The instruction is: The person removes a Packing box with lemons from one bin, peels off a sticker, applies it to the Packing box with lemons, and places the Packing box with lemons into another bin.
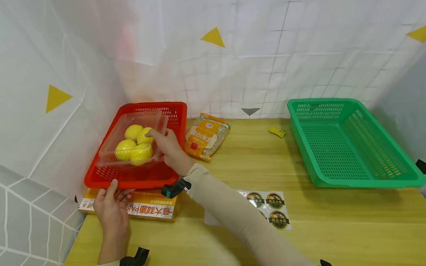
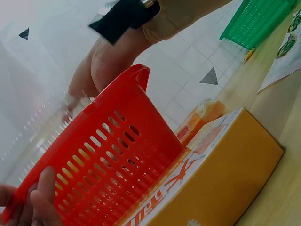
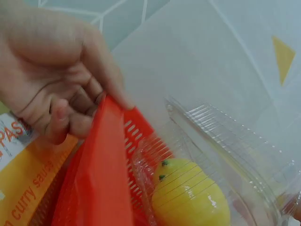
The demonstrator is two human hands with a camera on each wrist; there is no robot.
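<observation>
A red plastic basket (image 1: 170, 182) stands at the left of the table, its front edge over an orange pasta box (image 1: 153, 211). My left hand (image 1: 113, 210) grips the basket's front rim, thumb on top and fingers underneath. Inside the basket, a clear plastic box (image 1: 106, 153) holds several yellow lemons (image 1: 125, 148). My right hand (image 1: 171, 150) grips this box by its right side, thumb and fingertips reaching over the lemons. In the right wrist view one lemon (image 3: 190, 195) shows through the ribbed clear plastic, close to the basket wall.
A bag of grain (image 1: 206, 137) lies right of the red basket. A sheet of round stickers (image 1: 277, 205) lies partly under my right forearm. A green basket (image 1: 365, 184) stands at the right, with a small yellow packet (image 1: 277, 131) beside it. White sheeting (image 1: 250, 79) walls the back.
</observation>
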